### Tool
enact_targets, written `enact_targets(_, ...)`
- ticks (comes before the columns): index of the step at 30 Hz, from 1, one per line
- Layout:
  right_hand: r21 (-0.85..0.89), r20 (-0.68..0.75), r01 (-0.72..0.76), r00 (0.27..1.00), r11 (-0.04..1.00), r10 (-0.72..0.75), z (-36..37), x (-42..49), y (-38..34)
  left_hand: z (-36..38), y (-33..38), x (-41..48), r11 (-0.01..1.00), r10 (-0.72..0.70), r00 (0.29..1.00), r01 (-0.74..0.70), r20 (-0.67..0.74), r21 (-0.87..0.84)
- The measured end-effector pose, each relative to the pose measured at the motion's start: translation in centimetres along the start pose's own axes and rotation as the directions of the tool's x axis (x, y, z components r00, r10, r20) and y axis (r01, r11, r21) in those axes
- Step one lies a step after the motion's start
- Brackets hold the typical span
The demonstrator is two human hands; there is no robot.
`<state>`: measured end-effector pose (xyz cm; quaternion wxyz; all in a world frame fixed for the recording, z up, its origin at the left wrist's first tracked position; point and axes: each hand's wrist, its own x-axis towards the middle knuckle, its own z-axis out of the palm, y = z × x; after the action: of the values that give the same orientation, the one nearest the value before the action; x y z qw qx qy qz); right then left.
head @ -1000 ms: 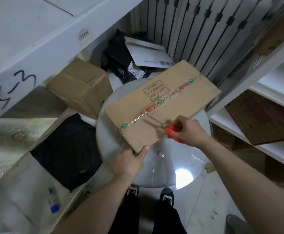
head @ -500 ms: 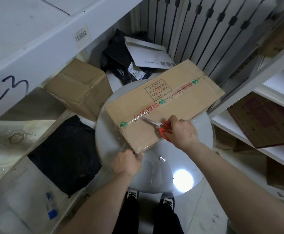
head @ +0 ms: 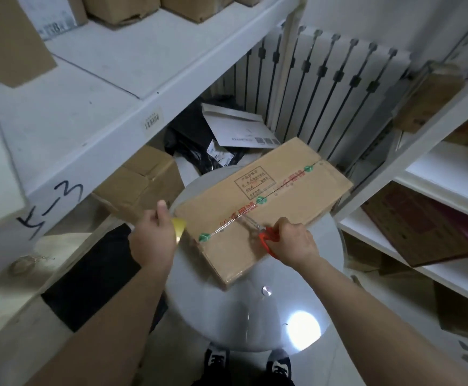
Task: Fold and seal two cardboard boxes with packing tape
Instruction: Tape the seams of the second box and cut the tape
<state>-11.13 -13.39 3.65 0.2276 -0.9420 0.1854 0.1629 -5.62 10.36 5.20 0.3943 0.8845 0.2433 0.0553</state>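
Note:
A flat brown cardboard box (head: 283,201) lies on a round white table (head: 255,316), with printed clear tape running along its centre seam. My right hand (head: 292,240) grips red-handled scissors (head: 266,236), whose blades lie on the tape seam. My left hand (head: 154,238) is raised at the box's left corner and pinches a yellow-edged strip of tape (head: 179,227) that leads to the seam.
White shelves (head: 115,87) with cardboard boxes stand at the left, and more shelves (head: 436,190) at the right. Behind the table are a closed brown box (head: 140,188), black bags, a white mailer (head: 241,129) and a radiator (head: 330,87). My shoes show below the table.
My left hand left the box's near corner and rose to the left corner, now pinching the tape end. The scissors stayed on the seam. The camera tilted up.

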Motion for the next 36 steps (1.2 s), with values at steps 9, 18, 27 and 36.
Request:
enact_targets(9,0.145,-0.193,-0.11,0.972,0.983,0.137,-7.4,6.9,3.2,6.7,10.7,3.1,0.892,0.413,0.898,-0.365,0.151,-0.269)
enact_targets(18,-0.025,-0.229,-0.087,0.97,0.996,0.079,-12.7,16.9,6.3,14.0,14.2,7.5,0.824,0.5,0.835,-0.54,0.228,0.17)
enact_targets(27,-0.076,-0.154,-0.086,0.985,0.993,0.074,-11.4,20.1,8.6,16.5,10.9,9.5,0.805,0.288,0.836,-0.476,0.468,0.354)
enact_targets(36,-0.079,-0.077,-0.268,0.962,0.96,0.262,-9.5,12.7,9.8,15.0,8.9,6.7,0.843,0.155,0.728,-0.45,0.668,0.294)
